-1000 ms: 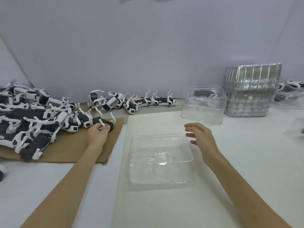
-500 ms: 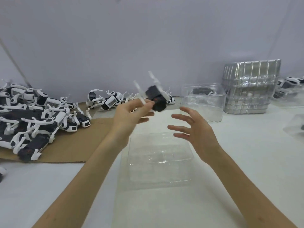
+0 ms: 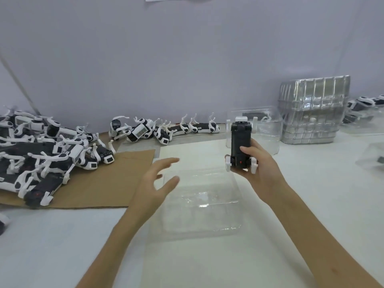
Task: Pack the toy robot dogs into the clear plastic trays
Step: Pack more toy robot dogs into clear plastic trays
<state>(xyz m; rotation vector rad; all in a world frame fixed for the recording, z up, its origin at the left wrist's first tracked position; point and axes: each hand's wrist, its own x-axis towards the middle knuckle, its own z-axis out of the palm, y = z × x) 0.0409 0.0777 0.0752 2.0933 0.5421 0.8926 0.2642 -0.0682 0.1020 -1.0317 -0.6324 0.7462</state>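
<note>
so the toy robot dog (image 3: 239, 142) is up in the air, stood on end in the right hand (image 3: 261, 173), black body facing the camera with 4 white legs sticking out at the corners and a white bit on top; the grip is wrapped round its lower half, thumb across the front, fingers behind it. It sits over the far right corner of the clear tray (image 3: 199, 223), not in it yet. That tray lies flat on a pale sheet (image 3: 187, 258) on the white desk (image 3: 311, 194) and looks to have nothing in it. The left hand (image 3: 158, 183) hovers over the tray's left edge, a bit blurry, fingers spread loose, its grip wide open on nothing. Off to the left there's a big pile of dogs (image 3: 41, 154) heaped on a sheet of brown cardboard (image 3: 104, 188), all black and white with legs everywhere. A row of more dogs (image 3: 164, 129) lies along the foot of the grey wall (image 3: 187, 59). Right behind the held dog is a second clear tray (image 3: 268, 138) with something dark in it, can't tell much more through the plastic. Next to that on the right is a tall stack of trays (image 3: 311, 113), and past it near the right edge a few more dogs (image 3: 365, 102) in clear plastic
</note>
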